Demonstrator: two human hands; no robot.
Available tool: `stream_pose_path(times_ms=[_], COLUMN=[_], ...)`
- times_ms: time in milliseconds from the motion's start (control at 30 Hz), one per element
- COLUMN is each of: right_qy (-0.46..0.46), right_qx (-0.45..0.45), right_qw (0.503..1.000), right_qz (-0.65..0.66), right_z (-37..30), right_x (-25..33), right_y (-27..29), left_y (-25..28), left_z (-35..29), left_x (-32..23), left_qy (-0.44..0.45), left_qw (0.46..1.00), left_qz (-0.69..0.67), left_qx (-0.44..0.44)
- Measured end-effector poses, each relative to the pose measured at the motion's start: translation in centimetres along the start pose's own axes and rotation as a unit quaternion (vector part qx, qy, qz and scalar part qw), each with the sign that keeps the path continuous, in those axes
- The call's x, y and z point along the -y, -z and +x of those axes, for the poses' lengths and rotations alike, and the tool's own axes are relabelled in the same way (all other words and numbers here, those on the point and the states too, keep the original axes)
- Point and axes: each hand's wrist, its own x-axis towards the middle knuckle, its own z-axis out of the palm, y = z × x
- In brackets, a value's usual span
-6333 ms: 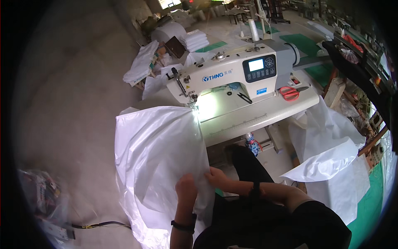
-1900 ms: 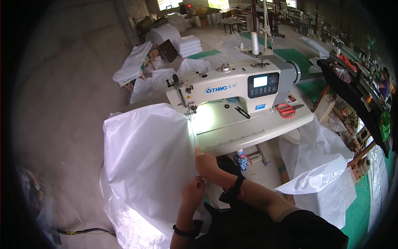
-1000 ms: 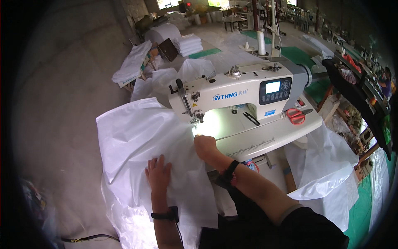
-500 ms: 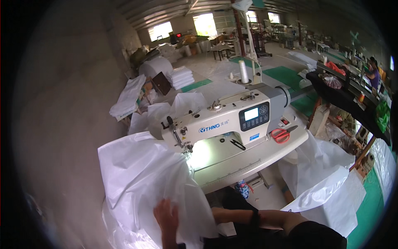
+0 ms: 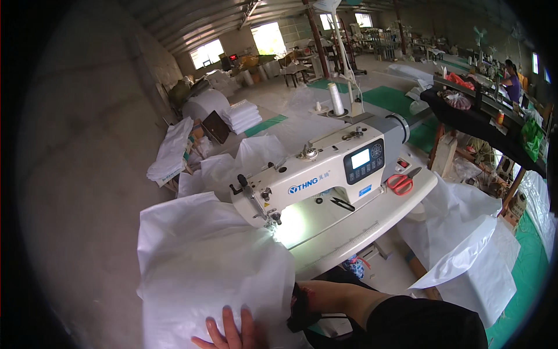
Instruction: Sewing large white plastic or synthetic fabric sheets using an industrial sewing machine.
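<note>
A large white plastic-like sheet or bag (image 5: 209, 262) lies bunched on the left, its edge by the needle end of a white sewing machine (image 5: 319, 174). Flat against its front rests my left hand (image 5: 229, 331), open, the fingers spread and slightly bent. My right forearm (image 5: 343, 296) crosses from the lower right, and a dark band (image 5: 299, 308) circles it by the sheet's edge. Behind the sheet my right hand is hidden, fingers included. The machine's lamp lights the bed beside the needle.
On the machine bed lie red-handled scissors (image 5: 401, 183) and black thread snips (image 5: 343, 203). A thread cone (image 5: 336, 99) stands behind the machine. More white sheeting (image 5: 459, 232) hangs at the right. Stacked white sheets (image 5: 241, 116) sit farther back; a person (image 5: 511, 84) is at the far right.
My left hand has moved down over the sheet and its fingers have spread. The sheet is smoother and fuller in front. My view has shifted, so the machine appears lower and farther right.
</note>
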Motion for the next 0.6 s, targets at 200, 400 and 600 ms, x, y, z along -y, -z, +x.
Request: stream_pose_path(times_ms=[200,400,600], right_qy=[-0.022,-0.068,0.015], right_qx=[0.101,0.17,-0.005], right_qw=[0.993,0.982,0.985], right_qz=[0.052,0.055,-0.169], right_z=[1.6,-2.7,-4.9], right_x=[-0.9,-9.0,-11.3], right_y=[-2.5,-5.5,-6.4], left_y=[-11.1,-20.1,-18.2], left_z=[4.5,-5.4,-7.1], left_x=[10.9,19.7,19.3], left_qy=[-0.046,0.131,0.172], left_qw=[0.996,0.921,0.895], left_qz=[0.031,-0.246,-0.271], left_qx=[0.067,0.274,0.31])
